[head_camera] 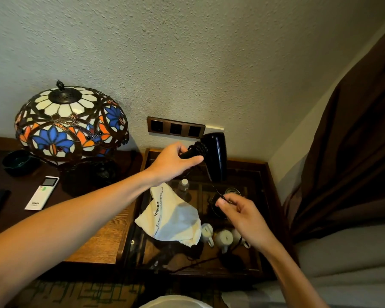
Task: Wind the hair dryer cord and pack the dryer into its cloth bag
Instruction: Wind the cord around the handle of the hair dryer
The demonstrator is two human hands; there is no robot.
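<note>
Black thin cord (211, 183) pinched in right hand (242, 216) fingers (222, 202), running up-left to glossy black hair dryer (215, 156) w/ left hand (173, 162) wrapped round its handle, barrel upright, above white cloth bag (173, 216) on wooden counter (102, 238).

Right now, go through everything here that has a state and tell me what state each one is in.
Hair dryer: held up by the handle in the left hand.
Cord: partly wound on the handle, the rest pinched in the right hand.
Cloth bag: lying crumpled, nothing packed in it.
Stained-glass lamp: appears off.
Water bottle: upright, capped.
Cups: tipped on their sides.
</note>
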